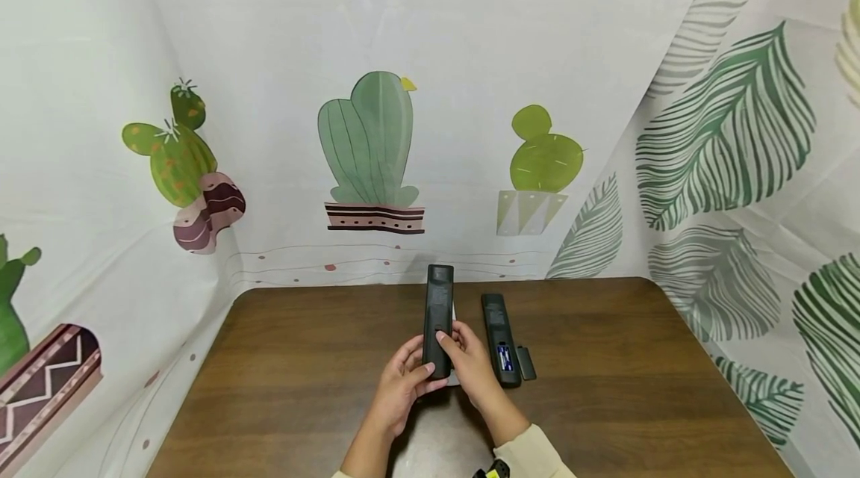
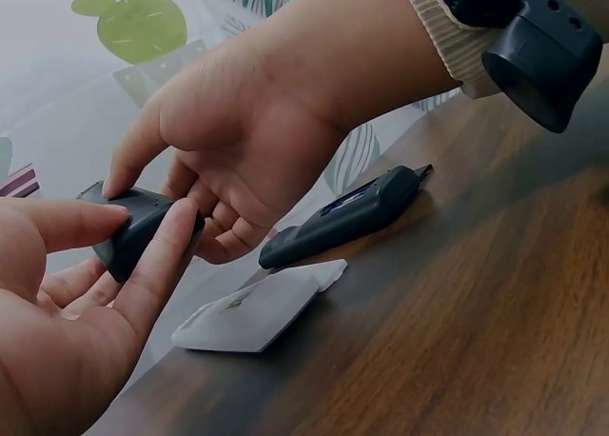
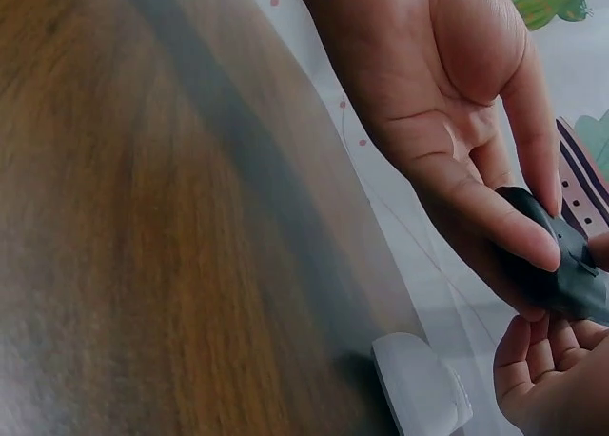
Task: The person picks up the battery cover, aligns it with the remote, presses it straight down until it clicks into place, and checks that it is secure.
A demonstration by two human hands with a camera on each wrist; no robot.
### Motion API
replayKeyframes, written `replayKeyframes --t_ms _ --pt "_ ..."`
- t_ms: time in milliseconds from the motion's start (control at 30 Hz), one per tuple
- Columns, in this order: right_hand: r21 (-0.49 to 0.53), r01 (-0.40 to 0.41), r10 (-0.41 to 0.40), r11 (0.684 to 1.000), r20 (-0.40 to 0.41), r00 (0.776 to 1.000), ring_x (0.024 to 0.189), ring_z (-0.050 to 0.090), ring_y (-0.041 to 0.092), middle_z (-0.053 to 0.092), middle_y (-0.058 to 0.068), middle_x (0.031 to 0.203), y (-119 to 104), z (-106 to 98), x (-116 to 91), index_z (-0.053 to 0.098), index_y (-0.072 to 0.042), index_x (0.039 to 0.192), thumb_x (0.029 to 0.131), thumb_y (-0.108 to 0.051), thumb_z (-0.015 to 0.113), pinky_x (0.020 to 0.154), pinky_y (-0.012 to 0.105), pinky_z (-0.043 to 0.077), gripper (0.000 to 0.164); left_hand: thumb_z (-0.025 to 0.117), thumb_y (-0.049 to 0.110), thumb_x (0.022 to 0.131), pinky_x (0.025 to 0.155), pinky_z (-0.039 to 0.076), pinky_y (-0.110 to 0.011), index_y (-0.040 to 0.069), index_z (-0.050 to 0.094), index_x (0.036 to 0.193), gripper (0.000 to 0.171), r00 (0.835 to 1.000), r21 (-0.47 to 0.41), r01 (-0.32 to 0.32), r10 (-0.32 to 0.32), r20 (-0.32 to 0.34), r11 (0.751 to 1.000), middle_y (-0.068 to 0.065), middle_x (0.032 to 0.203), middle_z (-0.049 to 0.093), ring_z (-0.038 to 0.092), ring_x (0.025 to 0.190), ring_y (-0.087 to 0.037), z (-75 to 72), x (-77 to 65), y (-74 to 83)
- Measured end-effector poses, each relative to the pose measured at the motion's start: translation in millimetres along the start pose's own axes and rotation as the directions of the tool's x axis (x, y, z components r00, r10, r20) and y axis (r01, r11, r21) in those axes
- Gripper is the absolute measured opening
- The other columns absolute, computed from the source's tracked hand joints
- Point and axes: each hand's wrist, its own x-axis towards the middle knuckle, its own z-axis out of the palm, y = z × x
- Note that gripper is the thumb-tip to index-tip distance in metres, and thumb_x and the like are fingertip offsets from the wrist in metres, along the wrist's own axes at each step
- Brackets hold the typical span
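A black remote control (image 1: 440,299) is held back side up above the table by both hands. My left hand (image 1: 398,388) grips its lower end, with the thumb on the near edge. Around its right side my right hand (image 1: 475,367) curls, the thumb pressing on the back near the lower part. In the left wrist view the remote (image 2: 143,228) sits between the fingers of both hands. To the right lies a second black remote (image 1: 497,321), its battery compartment uncovered and blue batteries (image 1: 505,358) showing. Beside it is a loose black battery cover (image 1: 526,364).
A white flat object (image 2: 252,312) lies on the table beneath the hands, mostly hidden in the head view; its kind is unclear. The brown wooden table (image 1: 638,373) meets a white cloth backdrop (image 1: 463,30) printed with cacti and leaves.
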Motion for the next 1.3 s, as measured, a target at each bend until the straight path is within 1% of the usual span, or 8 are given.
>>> replayKeyframes --t_ms 33,100,167,467,700,967,1100,1300 --pt "0.005 -0.007 0.007 1.0 -0.004 1.0 0.095 0.058 0.017 0.066 0.018 0.115 0.4 0.0 -0.1 0.055 0.0 0.135 0.101 -0.02 0.06 0.083 0.024 0.051 0.04 0.059 -0.003 0.095 0.093 0.059 -0.048 0.002 0.034 0.153 0.063 1.0 -0.002 0.001 -0.001 0.0 1.0 -0.019 0.139 0.053 0.068 0.11 -0.028 0.1 -0.2 -0.2" --pt "0.008 -0.005 0.005 1.0 -0.01 1.0 0.096 0.058 0.016 0.066 0.016 0.115 9.3 -0.3 3.3 0.055 -0.002 0.136 0.102 -0.022 0.06 0.084 0.023 0.051 0.04 0.059 -0.003 0.095 0.093 0.059 -0.049 0.002 0.034 0.152 0.063 1.0 -0.004 0.002 -0.002 -0.001 1.0 -0.019 0.139 0.053 0.068 0.109 -0.028 0.8 -0.5 -0.1" --pt "0.013 -0.007 0.007 1.0 -0.011 1.0 0.095 0.058 0.016 0.066 0.016 0.115 10.0 -0.2 3.3 0.055 -0.001 0.135 0.102 -0.022 0.06 0.083 0.024 0.05 0.04 0.059 -0.003 0.095 0.093 0.059 -0.049 0.001 0.034 0.152 0.063 1.0 -0.006 0.003 -0.003 0.0 1.0 -0.02 0.139 0.052 0.068 0.109 -0.028 1.4 -0.8 0.0" --pt "0.041 0.001 -0.001 0.999 -0.005 1.0 0.094 0.058 0.015 0.066 0.017 0.114 5.8 2.4 1.7 0.056 -0.001 0.133 0.1 -0.022 0.062 0.083 0.023 0.05 0.039 0.059 -0.001 0.095 0.094 0.058 -0.049 0.001 0.033 0.152 0.063 1.0 -0.005 -0.001 0.001 0.009 1.0 -0.022 0.14 0.05 0.067 0.11 -0.028 -0.2 -2.1 1.4" --pt "0.059 -0.001 0.001 0.998 -0.002 1.0 0.094 0.058 0.016 0.066 0.018 0.112 3.8 4.9 1.4 0.058 -0.002 0.131 0.099 -0.021 0.065 0.085 0.023 0.049 0.038 0.059 -0.003 0.095 0.094 0.058 -0.05 0.002 0.033 0.152 0.062 1.0 -0.011 0.0 0.001 0.008 1.0 -0.021 0.139 0.051 0.067 0.11 -0.028 -2.5 -3.0 1.5" --pt "0.065 -0.001 0.001 0.998 0.008 1.0 0.094 0.058 0.016 0.066 0.018 0.112 4.1 3.7 0.6 0.058 -0.002 0.132 0.099 -0.02 0.065 0.085 0.023 0.05 0.039 0.061 -0.001 0.095 0.095 0.057 -0.052 0.002 0.033 0.152 0.064 1.0 -0.013 0.008 -0.007 0.011 1.0 -0.019 0.138 0.052 0.067 0.111 -0.029 -2.6 -3.4 1.8" --pt "0.039 0.0 -0.001 0.999 0.012 1.0 0.097 0.06 0.017 0.066 0.018 0.115 3.9 1.4 -0.7 0.057 -0.003 0.137 0.099 -0.021 0.065 0.087 0.023 0.05 0.043 0.061 -0.001 0.095 0.095 0.058 -0.051 0.002 0.033 0.152 0.064 1.0 -0.022 0.008 -0.008 0.01 1.0 -0.019 0.138 0.051 0.066 0.112 -0.029 -3.4 -2.8 1.3" --pt "-0.011 0.01 -0.009 1.0 0.013 1.0 0.103 0.062 0.018 0.064 0.019 0.12 3.4 -2.9 -5.0 0.051 -0.003 0.145 0.099 -0.019 0.063 0.092 0.023 0.049 0.05 0.06 0.0 0.096 0.093 0.059 -0.048 0.002 0.033 0.151 0.062 1.0 -0.033 -0.005 0.006 0.018 0.999 -0.015 0.136 0.053 0.067 0.111 -0.028 -4.7 -2.6 0.7"
